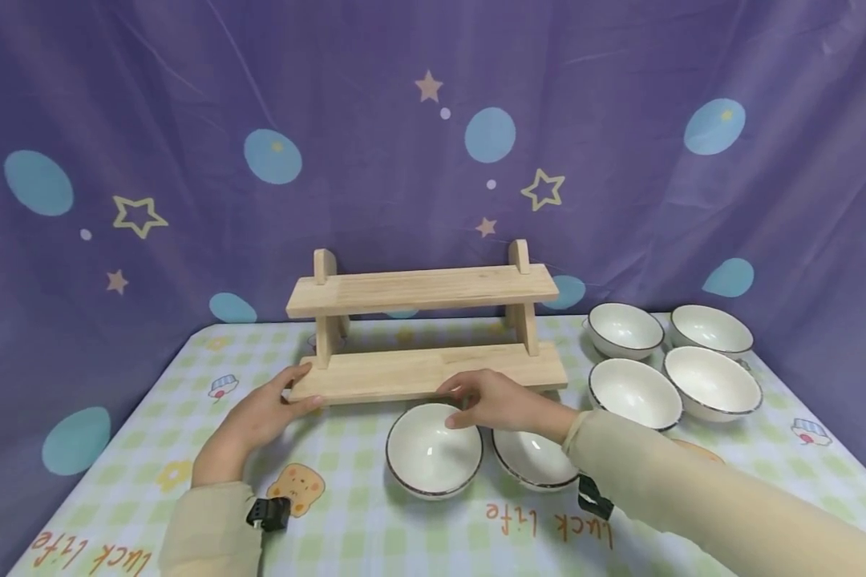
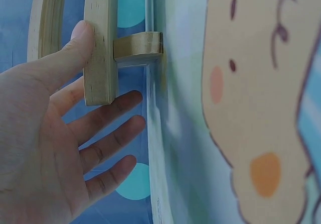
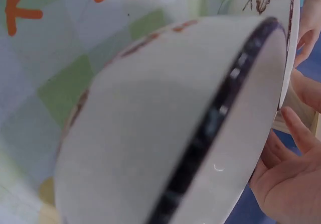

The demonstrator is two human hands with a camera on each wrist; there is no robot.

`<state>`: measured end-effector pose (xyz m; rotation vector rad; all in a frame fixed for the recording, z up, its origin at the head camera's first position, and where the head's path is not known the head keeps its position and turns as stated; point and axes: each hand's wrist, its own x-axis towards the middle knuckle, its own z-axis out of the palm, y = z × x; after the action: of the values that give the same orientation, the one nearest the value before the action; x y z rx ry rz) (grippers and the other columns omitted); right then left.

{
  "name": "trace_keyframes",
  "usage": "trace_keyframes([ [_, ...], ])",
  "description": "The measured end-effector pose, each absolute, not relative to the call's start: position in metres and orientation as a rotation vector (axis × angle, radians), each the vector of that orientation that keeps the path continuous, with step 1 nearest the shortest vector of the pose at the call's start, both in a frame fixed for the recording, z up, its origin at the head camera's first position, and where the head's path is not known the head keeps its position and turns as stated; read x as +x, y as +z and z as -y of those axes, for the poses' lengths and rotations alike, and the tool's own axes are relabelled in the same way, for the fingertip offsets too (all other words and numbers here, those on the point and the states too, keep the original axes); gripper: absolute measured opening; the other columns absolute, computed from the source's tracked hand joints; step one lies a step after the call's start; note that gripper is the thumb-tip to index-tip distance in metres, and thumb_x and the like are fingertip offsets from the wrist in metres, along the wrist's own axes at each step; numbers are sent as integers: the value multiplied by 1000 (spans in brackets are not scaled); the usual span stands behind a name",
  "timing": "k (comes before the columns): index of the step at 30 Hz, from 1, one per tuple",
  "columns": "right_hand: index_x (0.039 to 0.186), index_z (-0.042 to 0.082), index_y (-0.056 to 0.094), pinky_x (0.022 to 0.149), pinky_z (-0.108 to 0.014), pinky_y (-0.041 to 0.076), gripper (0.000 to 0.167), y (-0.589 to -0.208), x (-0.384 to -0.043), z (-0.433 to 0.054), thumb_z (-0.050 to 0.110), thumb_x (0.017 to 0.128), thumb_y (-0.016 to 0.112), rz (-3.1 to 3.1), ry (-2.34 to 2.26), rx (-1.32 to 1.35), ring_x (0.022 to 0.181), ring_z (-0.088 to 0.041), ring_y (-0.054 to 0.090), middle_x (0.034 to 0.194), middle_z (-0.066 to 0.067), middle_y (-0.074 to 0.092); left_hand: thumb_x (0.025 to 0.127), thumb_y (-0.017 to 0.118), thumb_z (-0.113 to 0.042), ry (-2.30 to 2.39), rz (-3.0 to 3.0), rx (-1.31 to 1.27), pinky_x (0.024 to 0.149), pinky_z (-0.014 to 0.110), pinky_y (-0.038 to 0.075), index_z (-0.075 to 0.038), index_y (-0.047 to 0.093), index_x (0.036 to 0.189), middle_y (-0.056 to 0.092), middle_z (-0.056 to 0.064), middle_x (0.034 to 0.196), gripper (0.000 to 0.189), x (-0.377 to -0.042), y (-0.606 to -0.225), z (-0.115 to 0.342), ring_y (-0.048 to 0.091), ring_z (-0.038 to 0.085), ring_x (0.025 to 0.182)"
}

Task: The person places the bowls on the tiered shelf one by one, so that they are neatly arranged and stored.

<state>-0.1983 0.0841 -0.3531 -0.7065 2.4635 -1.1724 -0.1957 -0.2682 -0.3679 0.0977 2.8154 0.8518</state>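
Note:
A two-tier wooden shelf (image 1: 433, 373) stands at the back of the table. My left hand (image 1: 260, 413) grips the left end of its lower board (image 2: 100, 48), thumb on one face, the other fingers spread past the far side. In front of the shelf is a white bowl (image 1: 433, 461) with a dark rim. My right hand (image 1: 505, 401) pinches that bowl's far rim, thumb over the inside and fingers by the board's front edge. A second white bowl (image 1: 534, 461) sits just to its right, partly under the right forearm, and fills much of the right wrist view.
Several more white bowls (image 1: 635, 393) are grouped at the right of the table. A checked, printed cloth (image 1: 361, 537) covers the table. Behind the shelf hangs a purple curtain (image 1: 375, 160) with stars and balloons.

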Motion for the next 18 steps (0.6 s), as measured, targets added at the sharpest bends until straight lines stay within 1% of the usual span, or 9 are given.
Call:
trace_keyframes([
  [4, 124, 6, 66, 77, -31, 52, 39, -354, -199, -82, 15, 87, 78, -2477, -1073, -747, 91, -16, 63, 111, -7, 69, 94, 54, -63, 870, -2811, 106, 89, 61, 45, -10, 23, 158, 37, 32, 149, 89, -196, -369, 270, 48, 51, 123],
  [7, 123, 9, 66, 75, -30, 51, 37, -357, -199, -82, 14, 88, 77, -2486, -1007, -777, 88, -13, 61, 103, -2, 68, 94, 55, -62, 888, -2806, 95, 89, 61, 45, -10, 25, 158, 39, 33, 147, 88, -197, -373, 271, 48, 51, 123],
  [10, 123, 10, 66, 76, -33, 51, 35, -357, -199, -82, 11, 90, 75, -2494, -953, -799, 90, -15, 62, 101, -2, 68, 93, 57, -61, 917, -2801, 84, 89, 61, 45, -11, 25, 157, 41, 33, 144, 87, -197, -375, 271, 48, 50, 123],
  [14, 125, 8, 65, 81, -38, 52, 31, -354, -200, -83, 14, 95, 69, -2494, -896, -807, 95, -19, 63, 108, -5, 68, 92, 58, -62, 934, -2794, 67, 89, 60, 44, -13, 25, 158, 45, 33, 140, 88, -197, -374, 272, 49, 48, 121],
  [18, 128, 4, 63, 77, -36, 50, 33, -352, -203, -84, 20, 99, 64, -2492, -827, -798, 86, -15, 59, 103, -3, 67, 91, 58, -63, 935, -2791, 57, 86, 57, 45, -14, 25, 158, 46, 31, 140, 89, -199, -372, 272, 50, 45, 120],
])
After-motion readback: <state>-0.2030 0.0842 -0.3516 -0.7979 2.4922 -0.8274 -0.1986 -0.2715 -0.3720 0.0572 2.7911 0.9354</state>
